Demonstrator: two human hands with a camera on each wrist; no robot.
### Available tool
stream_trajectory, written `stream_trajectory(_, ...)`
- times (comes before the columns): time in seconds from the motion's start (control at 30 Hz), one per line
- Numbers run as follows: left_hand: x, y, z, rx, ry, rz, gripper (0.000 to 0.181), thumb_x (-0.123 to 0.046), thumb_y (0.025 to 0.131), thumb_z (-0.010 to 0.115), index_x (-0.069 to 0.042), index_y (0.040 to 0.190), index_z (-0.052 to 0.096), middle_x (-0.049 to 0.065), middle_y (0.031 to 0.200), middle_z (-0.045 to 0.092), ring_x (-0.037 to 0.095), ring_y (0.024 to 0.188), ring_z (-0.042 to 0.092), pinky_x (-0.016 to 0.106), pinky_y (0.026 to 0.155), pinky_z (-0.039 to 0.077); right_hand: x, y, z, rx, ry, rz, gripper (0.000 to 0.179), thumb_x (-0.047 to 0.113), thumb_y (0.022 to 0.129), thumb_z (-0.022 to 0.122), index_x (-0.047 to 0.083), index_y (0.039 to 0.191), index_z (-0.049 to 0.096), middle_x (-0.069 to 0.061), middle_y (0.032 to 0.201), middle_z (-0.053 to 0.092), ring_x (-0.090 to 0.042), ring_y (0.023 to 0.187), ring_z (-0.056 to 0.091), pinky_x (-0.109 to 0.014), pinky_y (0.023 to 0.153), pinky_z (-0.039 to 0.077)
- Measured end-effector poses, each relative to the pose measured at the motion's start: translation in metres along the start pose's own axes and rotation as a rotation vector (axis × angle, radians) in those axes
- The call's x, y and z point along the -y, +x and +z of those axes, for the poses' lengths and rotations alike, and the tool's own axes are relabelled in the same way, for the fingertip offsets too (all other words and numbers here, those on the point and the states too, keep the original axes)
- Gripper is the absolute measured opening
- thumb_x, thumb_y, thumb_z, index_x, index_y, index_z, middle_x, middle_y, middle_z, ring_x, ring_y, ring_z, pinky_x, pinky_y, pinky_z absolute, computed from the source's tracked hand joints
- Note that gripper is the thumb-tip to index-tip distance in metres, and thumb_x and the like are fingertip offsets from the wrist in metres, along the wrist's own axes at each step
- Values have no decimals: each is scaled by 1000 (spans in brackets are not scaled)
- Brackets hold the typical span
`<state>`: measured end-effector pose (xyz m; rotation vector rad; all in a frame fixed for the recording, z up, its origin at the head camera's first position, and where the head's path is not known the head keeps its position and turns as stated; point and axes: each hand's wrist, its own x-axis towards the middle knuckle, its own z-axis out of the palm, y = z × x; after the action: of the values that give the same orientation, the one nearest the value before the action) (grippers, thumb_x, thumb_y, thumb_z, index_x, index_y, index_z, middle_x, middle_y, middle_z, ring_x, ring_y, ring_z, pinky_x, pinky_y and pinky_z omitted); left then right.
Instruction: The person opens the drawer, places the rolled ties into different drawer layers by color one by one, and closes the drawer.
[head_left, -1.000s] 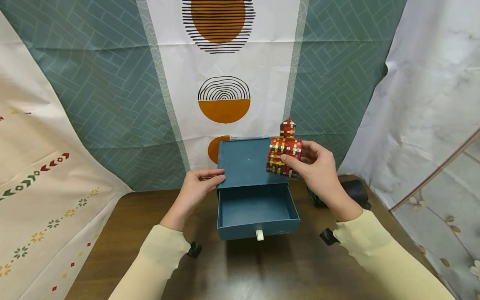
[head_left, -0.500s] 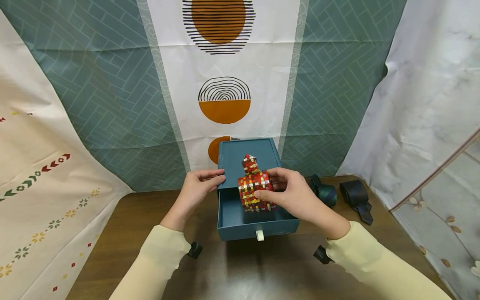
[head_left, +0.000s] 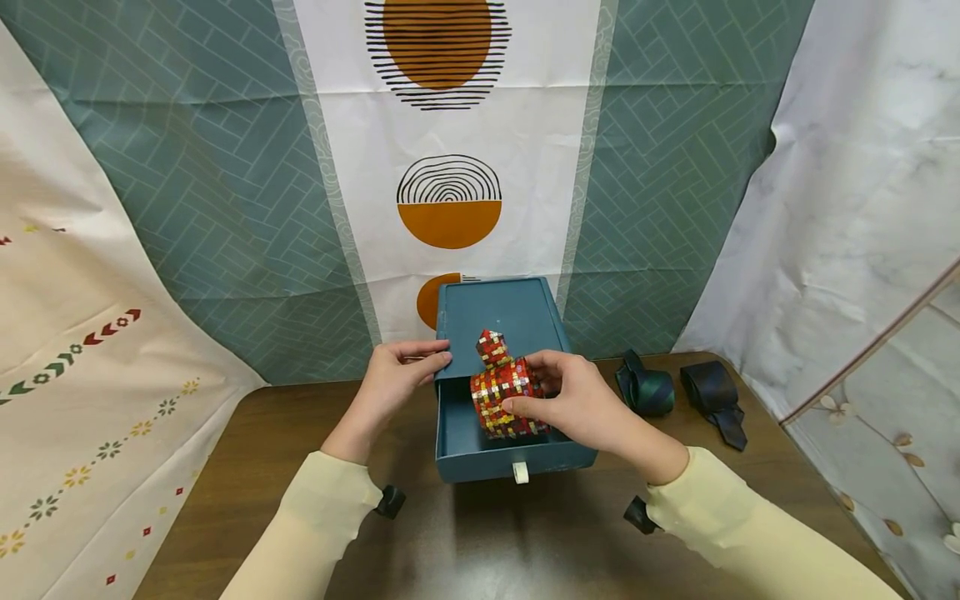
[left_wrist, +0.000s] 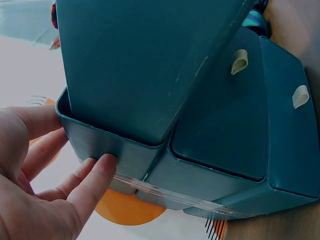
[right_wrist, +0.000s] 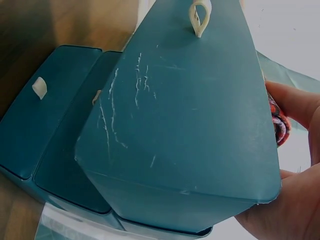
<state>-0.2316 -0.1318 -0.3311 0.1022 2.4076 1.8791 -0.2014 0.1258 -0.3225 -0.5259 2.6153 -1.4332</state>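
Head view: right grip (head_left: 579, 402) pinches rolled red tie (head_left: 498, 400), left of palm, over drawer (head_left: 480, 468).

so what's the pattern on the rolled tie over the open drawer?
Red, yellow and dark checks on the rolled tie; best in head view.

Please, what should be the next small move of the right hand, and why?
Probably, it should lower the rolled tie gently onto the bottom of the drawer: the right hand holds it over the open drawer, while the left hand touches the box. Whether the tie touches the bottom is hidden.
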Motion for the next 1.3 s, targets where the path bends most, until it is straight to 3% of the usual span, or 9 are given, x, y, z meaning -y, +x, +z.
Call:
stream_trajectory(0.57, 0, -1, 0, 2, 13, 1, 36, -27, 88, 66, -10, 119, 66, 7, 124, 61, 19, 107, 62, 35, 92, 52, -4, 0, 5, 8, -42, 44, 56, 36, 72, 80, 13, 119, 56, -1, 107, 64, -16, 95, 61, -26, 69, 56)
stream_trajectory(0.93, 0, -1, 1, 8, 8, -7, 36, -26, 88, 66, -10, 120, 65, 6, 125, 60, 19, 108, 61, 35, 94, 51, -4, 1, 7, 60, -149, 58, 47, 33, 74, 79, 14, 114, 61, 4, 99, 67, -10, 86, 62, -24, 69, 54)
stream_trajectory(1.07, 14, 8, -1, -5, 6, 11, 35, -32, 85, 68, -16, 116, 68, 2, 122, 62, 17, 106, 62, 35, 92, 52, -3, 1, 7, 89, -164, 55, 40, 32, 77, 77, 13, 109, 62, 4, 94, 68, -10, 80, 62, -24, 66, 53)
stream_trajectory(1.17, 16, 9, -1, -6, 6, 13, 35, -33, 84, 69, -16, 115, 69, 2, 122, 62, 17, 106, 63, 35, 92, 52, -3, 2, 8, 97, -172, 75, 38, 31, 78, 76, 12, 107, 62, 4, 91, 68, -10, 76, 61, -25, 63, 52)
stream_trajectory(1.3, 1, -1, 0, 10, 14, -7, 36, -27, 87, 66, -10, 119, 66, 6, 125, 60, 19, 108, 62, 36, 94, 51, -1, 2, 9, 94, -185, 122, 36, 31, 80, 74, 9, 106, 63, 4, 86, 67, -11, 70, 60, -27, 58, 50)
